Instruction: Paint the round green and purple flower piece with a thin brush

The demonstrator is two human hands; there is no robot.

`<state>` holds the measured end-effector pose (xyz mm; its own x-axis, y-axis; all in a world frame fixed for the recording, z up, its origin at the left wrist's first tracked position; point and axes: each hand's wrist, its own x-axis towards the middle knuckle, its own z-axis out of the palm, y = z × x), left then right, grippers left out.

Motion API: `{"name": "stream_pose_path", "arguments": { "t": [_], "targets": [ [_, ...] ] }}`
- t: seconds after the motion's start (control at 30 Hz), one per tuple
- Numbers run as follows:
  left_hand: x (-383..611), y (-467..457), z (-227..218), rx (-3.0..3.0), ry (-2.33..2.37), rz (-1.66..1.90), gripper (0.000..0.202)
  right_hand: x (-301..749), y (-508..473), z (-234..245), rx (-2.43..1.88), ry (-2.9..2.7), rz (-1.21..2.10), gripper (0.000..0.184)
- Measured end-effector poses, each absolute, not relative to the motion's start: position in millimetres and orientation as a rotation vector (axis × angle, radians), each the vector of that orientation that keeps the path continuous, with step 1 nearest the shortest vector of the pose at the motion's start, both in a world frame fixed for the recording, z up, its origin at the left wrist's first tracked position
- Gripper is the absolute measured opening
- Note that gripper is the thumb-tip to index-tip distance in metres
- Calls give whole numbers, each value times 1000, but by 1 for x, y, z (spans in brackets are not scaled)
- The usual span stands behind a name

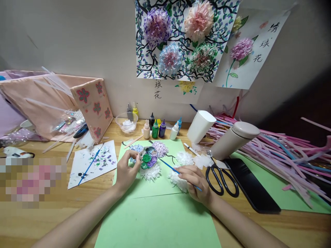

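Note:
In my left hand [128, 169] is a small paint palette [149, 157] with round wells of green and purple paint, pinched at its left edge. My right hand [193, 181] is closed around a thin blue paintbrush [168, 165], its tip pointing at the palette's right side. Beneath them lies a light green sheet [160, 217]. On it sit a lilac paper flower [160, 148], a blue one [136, 148] partly behind the palette, and a white one [150, 172] just below. More white paper flowers [184, 158] lie beside and under my right hand.
Paint bottles [155, 129] and a clear bowl [126, 123] stand at the back. Left is a paint-spotted paper [94, 162] with another blue brush. Right are black-handled scissors [222, 181], a phone [250, 184], a tumbler [234, 137] and many pipe cleaners [279, 148].

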<state>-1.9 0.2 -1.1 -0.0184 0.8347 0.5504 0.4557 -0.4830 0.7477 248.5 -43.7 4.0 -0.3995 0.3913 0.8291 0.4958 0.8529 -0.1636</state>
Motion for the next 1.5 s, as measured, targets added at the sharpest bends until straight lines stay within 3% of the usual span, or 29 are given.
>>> {"name": "stream_pose_path", "arguments": {
  "t": [1.5],
  "targets": [
    [0,0,-4,1859,1268,1546,6,248,-43,-2,-661,-2029,-28,28]
  ]
}}
